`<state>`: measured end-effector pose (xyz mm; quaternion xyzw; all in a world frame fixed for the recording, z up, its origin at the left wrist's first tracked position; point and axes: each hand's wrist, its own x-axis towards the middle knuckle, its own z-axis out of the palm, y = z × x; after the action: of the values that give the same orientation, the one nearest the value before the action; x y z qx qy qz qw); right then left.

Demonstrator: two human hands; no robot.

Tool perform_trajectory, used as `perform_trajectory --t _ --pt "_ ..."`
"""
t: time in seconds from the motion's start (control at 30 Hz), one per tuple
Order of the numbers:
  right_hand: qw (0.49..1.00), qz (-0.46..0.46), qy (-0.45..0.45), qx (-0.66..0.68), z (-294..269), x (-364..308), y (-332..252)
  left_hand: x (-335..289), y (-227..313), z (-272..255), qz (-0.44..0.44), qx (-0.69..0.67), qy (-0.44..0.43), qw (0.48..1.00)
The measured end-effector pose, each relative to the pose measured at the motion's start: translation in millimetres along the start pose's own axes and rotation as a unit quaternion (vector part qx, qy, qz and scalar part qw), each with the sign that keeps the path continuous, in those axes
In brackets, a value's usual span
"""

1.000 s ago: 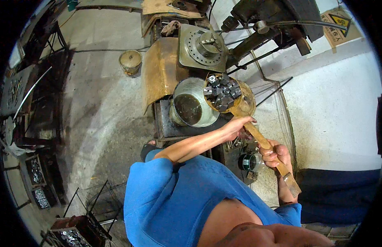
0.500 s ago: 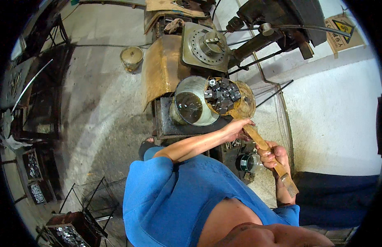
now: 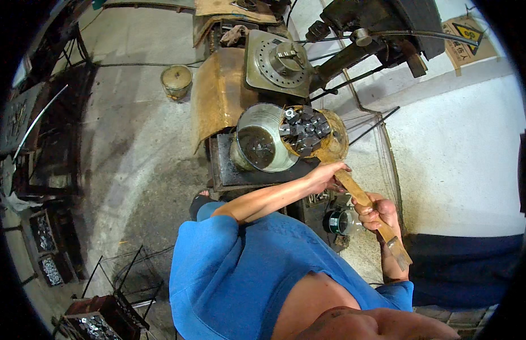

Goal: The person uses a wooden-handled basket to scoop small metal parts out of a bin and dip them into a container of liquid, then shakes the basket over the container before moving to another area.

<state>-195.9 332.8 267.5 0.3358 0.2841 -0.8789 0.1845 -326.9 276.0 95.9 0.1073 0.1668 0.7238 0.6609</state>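
Note:
A long flat wooden handle (image 3: 353, 188) runs from a yellow-brown round basket (image 3: 338, 146) back toward my body. My left hand (image 3: 326, 174) grips it near the basket, fingers wrapped round. Closer to its worn end, my right hand (image 3: 378, 213) is closed on the handle too. Several dark metal blocks (image 3: 305, 131) fill the basket, and one shows a round hole. The basket sits at the right rim of a metal bucket (image 3: 285, 157), partly over its mouth. Dark liquid (image 3: 257, 146) lies in the bucket's bottom.
Beyond the bucket stands a machine table with a round chuck (image 3: 289, 58). A machine arm (image 3: 382, 37) reaches over at upper right. A lidded pail (image 3: 176, 82) is on the floor at left; a clear plastic bottle (image 3: 345, 221) lies below my hands. Trays of metal parts (image 3: 95, 326) stand lower left.
The whole view has shifted slightly. The liquid's surface in the bucket looks more broken and speckled. Both hands keep their grip on the handle.

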Motion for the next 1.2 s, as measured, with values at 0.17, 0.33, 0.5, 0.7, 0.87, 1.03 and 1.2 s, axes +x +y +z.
perform_trajectory --t 0.17,0.33,0.5,0.7,0.87,1.03,1.2 --pt "1.0 0.0 -0.006 0.0 -1.8 3.1 1.2 -4.5 -1.1 -1.4 -0.009 -0.01 -0.004 1.0" --pt "1.0 0.004 0.007 -0.024 1.2 1.8 1.0 1.0 -4.3 -5.3 -0.011 -0.011 -0.028 0.999" --pt "1.0 -0.007 -0.01 -0.01 -1.1 0.7 2.9 1.3 -0.8 -2.8 -0.015 0.012 -0.017 1.0" --pt "1.0 0.0 0.003 -0.025 -3.9 9.3 5.0 -4.3 0.2 -8.9 -0.042 0.011 0.006 0.999" --pt "1.0 -0.006 0.02 -0.008 4.6 15.2 10.2 -15.3 5.1 -11.6 -0.058 0.013 0.006 0.998" --pt "1.0 -0.015 0.006 0.019 6.7 20.7 16.0 -20.2 12.1 -17.4 -0.056 0.016 -0.018 0.998" --pt "0.999 -0.015 -0.01 0.04 15.5 30.0 18.3 -24.7 18.2 -22.9 -0.059 0.017 -0.009 0.998"
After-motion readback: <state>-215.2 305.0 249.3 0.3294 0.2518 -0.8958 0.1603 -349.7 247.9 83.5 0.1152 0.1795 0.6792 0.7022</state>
